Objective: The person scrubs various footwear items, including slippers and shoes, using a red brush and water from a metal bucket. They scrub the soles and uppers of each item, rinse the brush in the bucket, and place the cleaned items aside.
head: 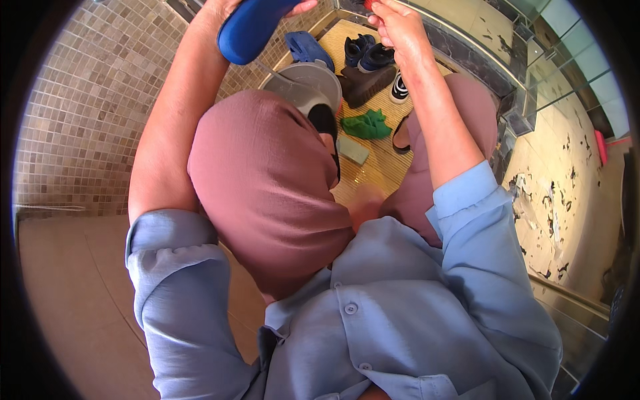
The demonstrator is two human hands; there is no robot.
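Note:
A blue shoe insole is in my left hand at the top edge of the view; the hand is mostly behind it, with some fingers showing. My right hand is closed around a small red object, cut off by the top edge, whose kind I cannot tell. Below the insole stands a grey bucket with a thin stream or tube reaching towards it. A green cloth and a pale rectangular block lie on the wet yellow ribbed floor between my feet.
Dark blue shoes, a brown shoe and a black-and-white shoe stand beyond the cloth. A blue item is behind the bucket. A mosaic-tiled wall rises at left; a dark stone ledge borders the right.

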